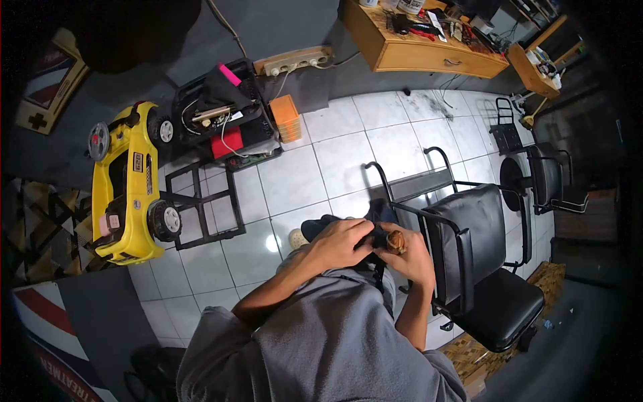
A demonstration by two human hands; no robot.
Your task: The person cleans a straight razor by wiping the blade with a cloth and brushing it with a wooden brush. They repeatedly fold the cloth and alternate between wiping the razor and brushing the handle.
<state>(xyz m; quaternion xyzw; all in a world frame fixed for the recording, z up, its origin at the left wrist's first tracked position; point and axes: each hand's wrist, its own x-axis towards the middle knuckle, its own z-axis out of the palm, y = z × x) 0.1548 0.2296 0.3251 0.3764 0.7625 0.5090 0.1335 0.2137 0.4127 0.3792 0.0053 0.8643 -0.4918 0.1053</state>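
In front of my lap, my right hand (413,256) is closed around a small object with a glossy brown rounded end (396,242); its kind is not clear. A dark part (380,238) lies between this end and my other hand. My left hand (345,242) has its fingers curled and pressed together at that dark part. What its fingertips pinch is hidden. Both hands are close together, nearly meeting over the dark shoes and grey trousers below.
A black barber chair (465,231) stands close at my right. To the left are a yellow toy car (137,181), a black metal frame (201,204) and a cluttered trolley (221,110). An orange basket stack (286,117) is beside it. A wooden counter (429,61) holds tools.
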